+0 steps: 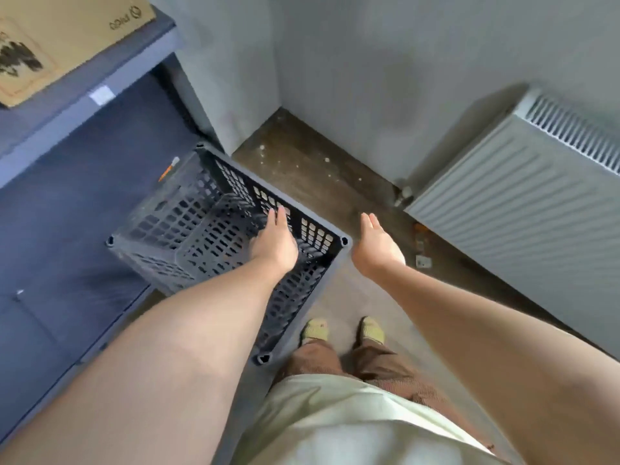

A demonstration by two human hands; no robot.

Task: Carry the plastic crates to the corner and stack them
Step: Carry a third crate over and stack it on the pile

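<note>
Dark plastic crate (201,236): sitting under the left hand (273,241), nothing showing inside. Both hands hovering apart, fingers straight; right hand (377,245) just beside the crate's corner.

Grey walls (352,62), white radiator (523,209), dark, perhaps wooden floor (302,169), blue shelving (84,92)

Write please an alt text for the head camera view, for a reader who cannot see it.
A person looks down at a dark plastic crate standing near a room corner, left hand open over its inside, right hand open beside it above the floor. A radiator is on the right wall, a blue shelf with a cardboard box on the left.
</note>
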